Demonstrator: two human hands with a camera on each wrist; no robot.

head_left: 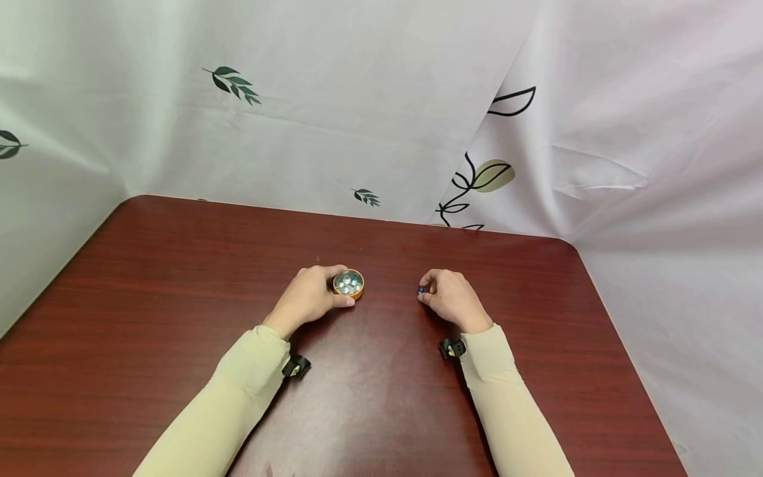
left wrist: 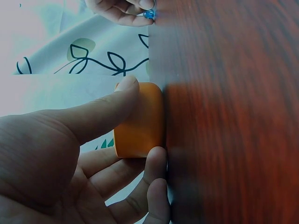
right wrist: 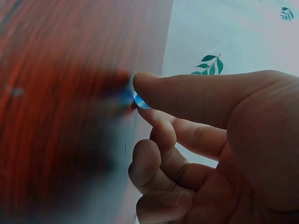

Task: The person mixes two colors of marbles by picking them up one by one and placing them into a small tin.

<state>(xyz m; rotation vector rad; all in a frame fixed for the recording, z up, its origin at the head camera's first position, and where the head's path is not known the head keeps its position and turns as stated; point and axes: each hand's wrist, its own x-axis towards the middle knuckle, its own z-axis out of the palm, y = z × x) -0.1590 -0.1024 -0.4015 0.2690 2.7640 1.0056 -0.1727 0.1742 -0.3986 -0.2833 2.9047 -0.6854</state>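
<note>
My left hand (head_left: pixel 306 299) grips a small round orange bowl (left wrist: pixel 142 122) by its sides, thumb on the near side and fingers around the far side. Several clear, shiny marbles (head_left: pixel 348 283) lie inside it in the head view. The bowl stands upright on the table. To its right, my right hand (head_left: pixel 454 299) pinches a small blue glass marble (right wrist: pixel 141 101) between thumb and index finger, low at the table surface. The other fingers of that hand are curled, seen in the right wrist view. Most of the marble is hidden by the thumb.
Both hands are over a dark red wood-grain table (head_left: pixel 381 384) with rounded far corners. White cloth (head_left: pixel 334 119) printed with leaves hangs behind and beside it. A small black device (head_left: pixel 296 366) sits at the left wrist, and another black device (head_left: pixel 452 349) at the right.
</note>
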